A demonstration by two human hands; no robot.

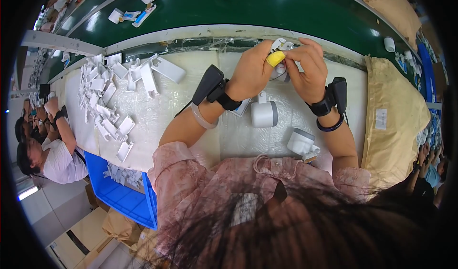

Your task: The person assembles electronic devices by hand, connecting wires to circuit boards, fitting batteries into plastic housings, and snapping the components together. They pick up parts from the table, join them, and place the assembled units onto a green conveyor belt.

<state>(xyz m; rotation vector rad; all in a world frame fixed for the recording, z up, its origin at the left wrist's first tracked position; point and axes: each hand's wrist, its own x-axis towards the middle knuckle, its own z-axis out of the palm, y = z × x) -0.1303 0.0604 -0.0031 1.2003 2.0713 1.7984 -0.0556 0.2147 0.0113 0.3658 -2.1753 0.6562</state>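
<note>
At the far edge of the table, my left hand [253, 71] is closed on a small white plastic part [281, 44]. A yellow cover [275, 58] seems to wrap the tip of the left thumb. Right beside it, the fingers of my right hand [305, 71] are pinched together at the same part; what lies between their tips is too small to make out. Thin wires and a partly hidden white-grey piece show below the fingers. Closer to me lie a white cylindrical housing with a grey rim [264, 114] and another white housing [300, 141].
White plastic brackets [102, 83] are heaped on the table's left. A blue crate [119, 192] with white parts stands below. Brown paper sacking [393, 121] covers the right side. Beyond the table edge, a green surface [186, 9] carries several housings. A co-worker [57, 154] sits at left.
</note>
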